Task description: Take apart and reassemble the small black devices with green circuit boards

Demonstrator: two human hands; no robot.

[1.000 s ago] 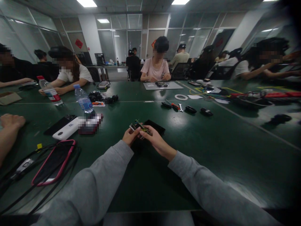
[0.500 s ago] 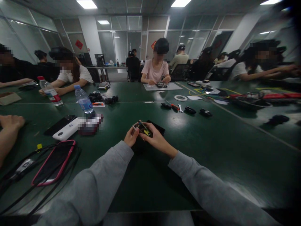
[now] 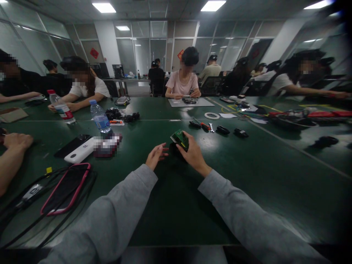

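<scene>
My right hand [image 3: 194, 154] grips a green circuit board [image 3: 180, 138] by its right side, with the thumb in front and fingers behind. The board is tilted above the table and carries a small yellow part. To its left, my left hand [image 3: 156, 156] holds nothing, fingers apart and pointing toward the board without touching it. Beneath the board lies a dark flat thing [image 3: 173, 148], mostly hidden by the board and my right hand.
On the green table [image 3: 176, 205], a pink-framed phone [image 3: 66, 189] and black cables lie at left, near a white device [image 3: 79, 151] and a water bottle [image 3: 100, 117]. Beyond my hands are a screwdriver [image 3: 204, 125], a wrench [image 3: 211, 127] and a tape ring [image 3: 212, 116]. A co-worker's arm [image 3: 13, 154] rests at left.
My left hand has let go of the circuit board and opened. My right hand has lifted the board away and turned it, so its green face shows.
</scene>
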